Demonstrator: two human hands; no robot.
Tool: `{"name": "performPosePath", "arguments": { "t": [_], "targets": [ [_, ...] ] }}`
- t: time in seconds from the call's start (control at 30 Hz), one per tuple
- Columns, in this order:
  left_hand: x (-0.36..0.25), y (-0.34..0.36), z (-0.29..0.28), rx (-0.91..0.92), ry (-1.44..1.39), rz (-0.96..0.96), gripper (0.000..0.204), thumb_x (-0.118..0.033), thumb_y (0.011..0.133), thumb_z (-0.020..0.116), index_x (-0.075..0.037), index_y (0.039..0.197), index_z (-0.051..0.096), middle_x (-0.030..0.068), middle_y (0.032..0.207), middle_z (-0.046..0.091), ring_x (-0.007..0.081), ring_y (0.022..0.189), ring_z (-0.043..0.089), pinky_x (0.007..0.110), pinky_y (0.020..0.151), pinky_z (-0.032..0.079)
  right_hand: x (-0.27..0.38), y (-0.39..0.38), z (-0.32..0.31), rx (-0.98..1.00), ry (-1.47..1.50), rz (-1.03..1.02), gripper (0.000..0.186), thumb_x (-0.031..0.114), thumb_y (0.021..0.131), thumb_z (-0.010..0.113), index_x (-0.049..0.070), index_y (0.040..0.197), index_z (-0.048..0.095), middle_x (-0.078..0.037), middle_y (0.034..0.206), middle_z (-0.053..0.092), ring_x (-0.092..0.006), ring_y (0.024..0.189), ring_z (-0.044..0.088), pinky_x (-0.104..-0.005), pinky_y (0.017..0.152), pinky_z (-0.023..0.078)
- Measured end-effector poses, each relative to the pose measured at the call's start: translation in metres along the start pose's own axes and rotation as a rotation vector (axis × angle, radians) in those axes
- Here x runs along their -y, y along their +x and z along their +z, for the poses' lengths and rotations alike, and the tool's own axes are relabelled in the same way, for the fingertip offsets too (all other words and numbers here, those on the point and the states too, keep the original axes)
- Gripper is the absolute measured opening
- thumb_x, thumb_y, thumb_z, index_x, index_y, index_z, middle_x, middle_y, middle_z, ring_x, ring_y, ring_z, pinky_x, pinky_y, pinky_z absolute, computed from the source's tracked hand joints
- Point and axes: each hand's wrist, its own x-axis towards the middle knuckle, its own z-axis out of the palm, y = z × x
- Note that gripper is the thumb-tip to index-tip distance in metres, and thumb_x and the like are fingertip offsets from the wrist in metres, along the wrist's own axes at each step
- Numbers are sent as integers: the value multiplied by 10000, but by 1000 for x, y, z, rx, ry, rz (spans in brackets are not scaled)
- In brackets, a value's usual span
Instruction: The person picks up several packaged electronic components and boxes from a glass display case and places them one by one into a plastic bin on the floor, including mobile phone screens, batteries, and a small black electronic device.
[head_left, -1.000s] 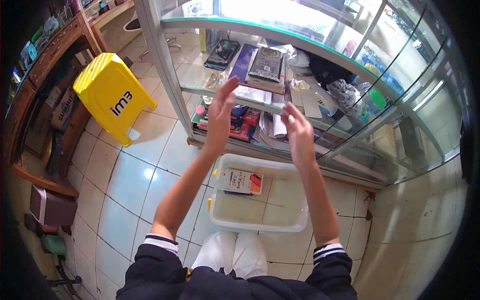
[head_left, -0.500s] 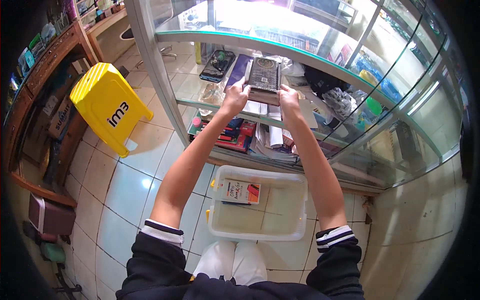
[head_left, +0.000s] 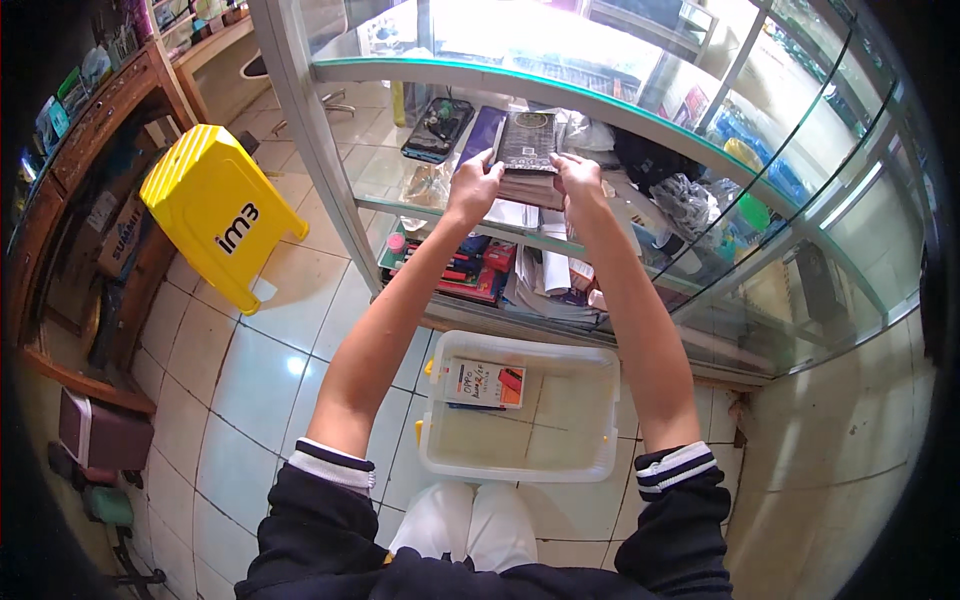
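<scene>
Both my arms reach forward into the glass display case. My left hand [head_left: 475, 187] grips the left edge of a dark, patterned flat stack [head_left: 527, 142], with pale, page-like layers showing under its top cover. On the opposite edge, my right hand [head_left: 580, 182] is closed round the same stack. I cannot tell whether it is a book or a pile of thin packets. It is over the case's upper shelf, beside a purple flat item [head_left: 482, 134]. White papers [head_left: 512, 214] lie just below it.
A clear plastic bin [head_left: 520, 465] on the floor before my knees holds a white box [head_left: 487, 384]. The case's metal rail [head_left: 460, 219] runs below my wrists. A black tray-like item [head_left: 437, 130] and crumpled plastic [head_left: 682, 210] flank the stack. A yellow stool [head_left: 215, 215] stands left.
The stack's dark top cover now looks tilted, with more of the layers beneath showing. My hands have shifted slightly but keep their hold on both sides.
</scene>
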Motion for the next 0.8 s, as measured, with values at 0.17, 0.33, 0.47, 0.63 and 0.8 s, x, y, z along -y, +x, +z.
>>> {"name": "performPosePath", "arguments": {
  "t": [0.17, 0.33, 0.47, 0.63, 0.8],
  "targets": [
    [2, 6, -6, 14, 113, -12, 383, -146, 787, 496, 66, 1100, 438, 170, 1075, 509, 188, 963, 505, 254, 827, 376, 10, 2, 4, 52, -106, 58, 328, 111, 694, 598, -25, 986, 536, -108, 752, 572, -141, 632, 491, -315, 557, 400],
    [24, 11, -4, -13, 92, 38, 381, -115, 783, 501, 69, 1109, 428, 148, 1037, 536, 142, 882, 526, 230, 768, 403, 5, 1, 19, -49, -149, -2, 453, 130, 660, 649, -47, 1043, 484, -158, 947, 557, -220, 846, 532, -311, 734, 411],
    [22, 4, -2, -5, 52, 63, 387, -92, 772, 514, 69, 1112, 425, 150, 1020, 544, 132, 848, 533, 234, 746, 412, 5, -3, 19, -13, -142, 34, 496, 107, 638, 669, -51, 1061, 466, -162, 1005, 539, -228, 908, 522, -303, 789, 397],
    [19, -3, -5, 5, 18, 100, 404, -91, 767, 522, 69, 1121, 414, 170, 1048, 523, 165, 899, 526, 245, 794, 394, 4, -12, 15, -5, 63, 3, 426, 37, 642, 633, -47, 1033, 487, -114, 983, 546, -173, 851, 515, -270, 754, 404],
    [-6, -39, -12, 64, -447, 24, 503, -192, 776, 518, 18, 1191, 326, 132, 1175, 403, 165, 1018, 441, 262, 843, 366, 3, -51, -15, 107, 394, 81, 464, 19, 690, 576, -42, 1120, 411, -82, 931, 541, -166, 831, 517, -295, 755, 400]
  ]
}}
